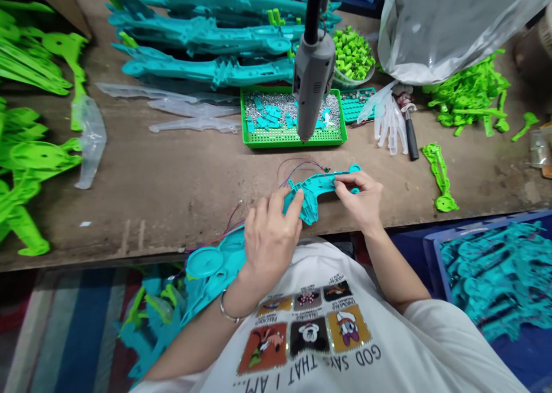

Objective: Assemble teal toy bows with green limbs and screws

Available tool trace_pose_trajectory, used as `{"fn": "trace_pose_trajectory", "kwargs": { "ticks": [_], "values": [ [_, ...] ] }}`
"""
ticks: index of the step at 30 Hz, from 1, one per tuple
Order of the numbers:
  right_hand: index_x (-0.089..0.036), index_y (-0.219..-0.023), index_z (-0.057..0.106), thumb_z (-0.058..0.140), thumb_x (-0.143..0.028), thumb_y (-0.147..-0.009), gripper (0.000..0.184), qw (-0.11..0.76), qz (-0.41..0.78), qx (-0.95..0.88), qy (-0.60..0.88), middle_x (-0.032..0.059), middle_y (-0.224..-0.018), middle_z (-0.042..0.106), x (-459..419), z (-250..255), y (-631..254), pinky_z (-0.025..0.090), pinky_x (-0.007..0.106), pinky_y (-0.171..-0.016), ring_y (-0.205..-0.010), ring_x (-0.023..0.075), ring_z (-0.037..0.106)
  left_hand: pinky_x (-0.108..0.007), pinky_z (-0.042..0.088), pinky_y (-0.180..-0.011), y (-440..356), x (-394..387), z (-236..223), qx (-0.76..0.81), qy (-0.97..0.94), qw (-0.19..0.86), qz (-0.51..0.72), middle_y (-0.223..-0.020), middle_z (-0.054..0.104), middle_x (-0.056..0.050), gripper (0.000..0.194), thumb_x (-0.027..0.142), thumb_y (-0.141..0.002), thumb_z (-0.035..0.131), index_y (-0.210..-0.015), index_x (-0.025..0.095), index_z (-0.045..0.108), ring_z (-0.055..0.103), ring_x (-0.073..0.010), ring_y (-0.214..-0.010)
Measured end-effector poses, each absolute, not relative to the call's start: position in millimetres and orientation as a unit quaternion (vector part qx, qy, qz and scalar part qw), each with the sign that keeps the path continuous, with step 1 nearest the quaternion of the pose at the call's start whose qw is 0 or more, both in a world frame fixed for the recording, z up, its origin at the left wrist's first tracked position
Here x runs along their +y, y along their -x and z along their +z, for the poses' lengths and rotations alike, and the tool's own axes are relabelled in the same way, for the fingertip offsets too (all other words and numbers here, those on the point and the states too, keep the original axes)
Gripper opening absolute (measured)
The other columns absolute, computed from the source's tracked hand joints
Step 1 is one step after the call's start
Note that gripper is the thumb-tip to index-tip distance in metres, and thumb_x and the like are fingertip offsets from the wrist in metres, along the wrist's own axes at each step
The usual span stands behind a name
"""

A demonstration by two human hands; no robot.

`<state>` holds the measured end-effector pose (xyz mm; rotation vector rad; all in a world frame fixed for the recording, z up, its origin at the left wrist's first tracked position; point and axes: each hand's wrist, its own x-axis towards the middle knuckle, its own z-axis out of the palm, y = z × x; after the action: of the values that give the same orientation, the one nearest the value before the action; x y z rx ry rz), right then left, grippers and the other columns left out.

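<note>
A turquoise plastic shell (317, 189), curved and ribbed inside, lies near the table's front edge with its hollow side up. My left hand (271, 226) grips its wide left end, fingers bent over the edge. At the narrow right part, my right hand (362, 197) is closed in a pinch against the shell; whatever sits between thumb and forefinger is hidden. Thin red and blue wires (297, 166) loop out behind the shell to a small dark piece. Under my left wrist, a larger turquoise shell (215, 263) with a round disc reaches over the table edge.
A grey power screwdriver (313, 88) hangs over a green tray (293, 145) of screws and turquoise bits. Behind lie long turquoise shells (207, 68). Green parts (38, 157) pile up at left. A black-handled tool (411, 137) and a green piece (440, 177) lie right, above a blue crate (435, 255).
</note>
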<state>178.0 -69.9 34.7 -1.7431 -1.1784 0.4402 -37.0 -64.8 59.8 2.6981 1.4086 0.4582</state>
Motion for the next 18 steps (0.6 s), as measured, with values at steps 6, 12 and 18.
{"fn": "trace_pose_trajectory", "kwargs": {
  "ticks": [6,12,18],
  "values": [
    [-0.024,-0.087,0.081,0.069,-0.030,-0.087,0.013,0.497,0.155,-0.445,0.729,0.0042,-0.085,0.078,-75,28,-170,0.062,0.036,-0.075,-0.073,0.0188,0.072,-0.044,0.047,-0.081,36,-67,59,0.458,-0.873,0.014,0.167,-0.131,0.068,-0.014,0.051,0.015,-0.092,0.058,-0.142,0.025,0.059,0.064,-0.0304,-0.101],
    [-0.027,-0.088,0.080,0.064,-0.028,-0.091,0.016,0.443,0.083,-0.490,0.746,0.0049,-0.084,0.078,-77,29,-164,0.062,0.039,-0.077,-0.072,0.0206,0.071,-0.044,0.047,-0.078,36,-68,61,0.456,-0.874,0.029,0.167,-0.130,0.067,-0.016,0.049,0.014,-0.093,0.058,-0.141,0.024,0.060,0.063,-0.0310,-0.099],
    [-0.023,-0.096,0.080,0.056,-0.021,-0.095,0.024,0.375,0.015,-0.553,0.744,0.0108,-0.089,0.076,-78,27,-158,0.061,0.041,-0.083,-0.082,0.0240,0.071,-0.044,0.047,-0.080,36,-68,60,0.452,-0.876,0.020,0.167,-0.130,0.067,-0.016,0.050,0.015,-0.093,0.059,-0.142,0.023,0.060,0.063,-0.0311,-0.102]
  ]
}}
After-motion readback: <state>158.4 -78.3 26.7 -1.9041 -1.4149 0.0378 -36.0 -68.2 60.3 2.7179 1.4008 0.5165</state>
